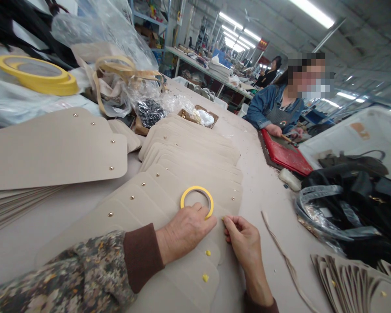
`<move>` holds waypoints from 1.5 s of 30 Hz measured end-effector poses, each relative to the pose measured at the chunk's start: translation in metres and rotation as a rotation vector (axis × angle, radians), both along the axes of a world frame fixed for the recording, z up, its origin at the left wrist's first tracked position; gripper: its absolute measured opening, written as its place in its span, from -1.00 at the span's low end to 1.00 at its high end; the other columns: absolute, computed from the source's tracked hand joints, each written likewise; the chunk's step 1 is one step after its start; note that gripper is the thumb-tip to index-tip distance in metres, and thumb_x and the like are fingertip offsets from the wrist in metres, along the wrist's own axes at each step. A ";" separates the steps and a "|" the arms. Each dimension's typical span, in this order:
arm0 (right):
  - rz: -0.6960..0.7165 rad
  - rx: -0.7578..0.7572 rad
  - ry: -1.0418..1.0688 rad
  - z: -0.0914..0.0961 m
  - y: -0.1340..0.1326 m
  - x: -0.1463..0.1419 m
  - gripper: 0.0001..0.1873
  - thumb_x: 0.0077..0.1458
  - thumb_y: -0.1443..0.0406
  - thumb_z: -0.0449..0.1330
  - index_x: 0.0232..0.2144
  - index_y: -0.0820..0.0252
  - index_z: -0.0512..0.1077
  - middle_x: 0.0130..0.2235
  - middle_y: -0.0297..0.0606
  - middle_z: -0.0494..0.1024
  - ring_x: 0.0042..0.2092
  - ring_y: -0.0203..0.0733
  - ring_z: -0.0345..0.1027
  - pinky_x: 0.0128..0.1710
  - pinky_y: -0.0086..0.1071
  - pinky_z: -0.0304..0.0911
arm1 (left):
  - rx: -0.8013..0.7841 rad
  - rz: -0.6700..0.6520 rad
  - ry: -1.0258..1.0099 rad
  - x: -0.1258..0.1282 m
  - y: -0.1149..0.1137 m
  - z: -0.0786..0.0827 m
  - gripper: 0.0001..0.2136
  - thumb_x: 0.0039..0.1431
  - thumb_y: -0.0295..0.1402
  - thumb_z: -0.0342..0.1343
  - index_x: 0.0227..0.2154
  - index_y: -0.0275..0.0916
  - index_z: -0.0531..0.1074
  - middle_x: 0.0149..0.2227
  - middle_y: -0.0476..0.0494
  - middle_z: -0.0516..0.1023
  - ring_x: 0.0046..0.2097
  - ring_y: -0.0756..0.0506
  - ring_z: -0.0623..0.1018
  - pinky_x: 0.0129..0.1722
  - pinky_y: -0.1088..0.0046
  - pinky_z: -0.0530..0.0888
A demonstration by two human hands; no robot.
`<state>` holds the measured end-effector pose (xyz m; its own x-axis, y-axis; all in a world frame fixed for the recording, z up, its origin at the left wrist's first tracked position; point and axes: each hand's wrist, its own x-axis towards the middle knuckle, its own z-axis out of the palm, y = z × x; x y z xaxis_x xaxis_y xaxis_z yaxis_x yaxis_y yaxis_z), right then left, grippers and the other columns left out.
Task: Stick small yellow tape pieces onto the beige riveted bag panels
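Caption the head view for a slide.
Left hand holds a yellow tape roll over overlapping beige panels, right hand nearby.

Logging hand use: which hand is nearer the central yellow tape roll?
Left: left hand holds the tape roll; right hand is apart from it, at its lower right.

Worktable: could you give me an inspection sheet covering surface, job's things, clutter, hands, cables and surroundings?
Surface: pale worktable, small specks near the red board.
Job's things: overlapping beige panels with metal studs; yellow bits on near ones.
Clutter: stacked tape rolls, plastic wrap, black bags.
Hands: left hand grips a yellow tape roll; right hand appears to pinch a yellow scrap.
Cables: nothing seen; beige strip beside right hand.
Surroundings: co-worker at the red board, ceiling lights.
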<state>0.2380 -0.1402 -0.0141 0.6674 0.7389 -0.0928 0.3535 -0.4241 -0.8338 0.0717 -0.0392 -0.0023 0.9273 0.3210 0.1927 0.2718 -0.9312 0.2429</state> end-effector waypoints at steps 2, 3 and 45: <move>0.024 -0.025 -0.145 0.002 0.002 -0.002 -0.62 0.03 0.03 0.20 -0.47 0.24 0.55 -0.55 -0.26 0.55 -0.51 -0.21 0.39 -0.53 -0.43 0.26 | -0.007 -0.003 0.006 -0.001 0.000 0.000 -0.91 0.29 -0.51 -0.04 -0.30 -0.23 0.31 -0.30 -0.15 0.39 -0.26 -0.17 0.38 -0.35 0.31 0.43; 0.033 -0.035 -0.218 0.002 0.002 -0.003 -0.64 0.03 0.04 0.19 -0.48 0.22 0.55 -0.52 -0.24 0.58 -0.48 -0.18 0.42 -0.49 -0.41 0.27 | -0.008 -0.004 0.010 -0.001 0.000 0.000 -0.91 0.29 -0.51 -0.05 -0.30 -0.24 0.31 -0.30 -0.15 0.39 -0.26 -0.17 0.38 -0.35 0.32 0.43; 0.469 0.491 -0.627 0.016 -0.008 -0.025 -0.80 0.16 0.49 0.14 -0.21 0.18 0.46 -0.26 -0.22 0.58 -0.22 -0.27 0.47 -0.18 -0.44 0.37 | -0.111 -0.143 -0.402 -0.007 0.007 -0.005 -0.71 0.40 -0.39 -0.14 0.12 -0.33 0.09 -0.23 -0.20 0.56 -0.24 -0.12 0.59 -0.31 0.40 0.51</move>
<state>0.2133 -0.1484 0.0018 0.1126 0.8071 0.5796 0.8471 0.2270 -0.4806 0.0648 -0.0320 -0.0071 0.8224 0.2335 0.5187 0.0052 -0.9149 0.4035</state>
